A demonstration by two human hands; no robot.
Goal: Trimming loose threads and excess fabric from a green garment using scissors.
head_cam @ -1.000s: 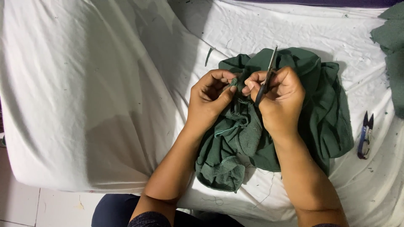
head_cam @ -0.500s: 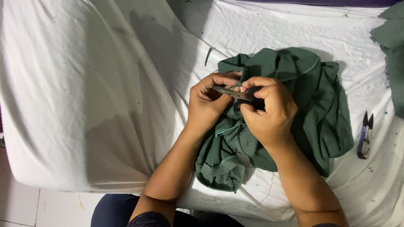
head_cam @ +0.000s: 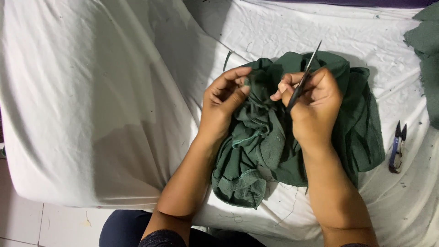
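Observation:
A crumpled dark green garment (head_cam: 270, 137) lies on a white sheet (head_cam: 100, 91) in the middle of the view. My left hand (head_cam: 224, 103) pinches a fold of the garment near its upper edge. My right hand (head_cam: 313, 103) grips a thin metal thread snip (head_cam: 304, 77), whose pointed tip sticks up and away over the cloth. The two hands are a short gap apart above the green fabric.
A second small snip with blue handles (head_cam: 398, 146) lies on the sheet at the right. More green cloth (head_cam: 425, 50) sits at the upper right corner. The sheet's front edge drops to a tiled floor (head_cam: 45, 224) at lower left.
Half a second ago the tool lay flat between both hands at the cloth. Now my right hand has pulled away to the right and the tool points upward again.

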